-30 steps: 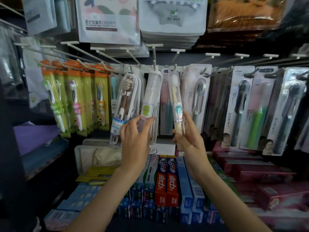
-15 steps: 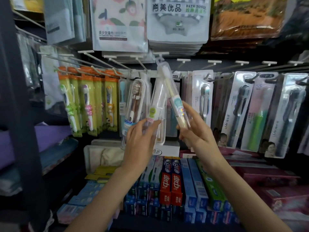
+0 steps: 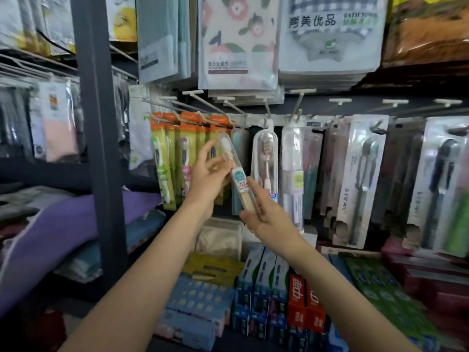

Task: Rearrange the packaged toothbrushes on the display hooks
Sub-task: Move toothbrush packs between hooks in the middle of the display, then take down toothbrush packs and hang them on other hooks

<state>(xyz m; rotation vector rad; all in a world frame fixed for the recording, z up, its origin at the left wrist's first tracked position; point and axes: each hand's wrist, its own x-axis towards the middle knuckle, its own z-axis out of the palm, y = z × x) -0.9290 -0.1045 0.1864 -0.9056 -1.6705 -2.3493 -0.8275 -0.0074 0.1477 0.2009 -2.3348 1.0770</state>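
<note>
This is a shop, a general-goods aisle: rows of packaged toothbrushes [image 3: 359, 179] are hanging from display hooks [image 3: 299, 101] on a dark back panel, many copies of each kind lined up one behind another. Above them, bagged towels [image 3: 330, 34] with printed labels are hanging in stacks, and below, boxed toothpaste [image 3: 297, 303] is standing in tight rows on a shelf. To the left, past a dark upright post [image 3: 99, 148], folded textiles [image 3: 63, 224] are lying on more shelving.
</note>
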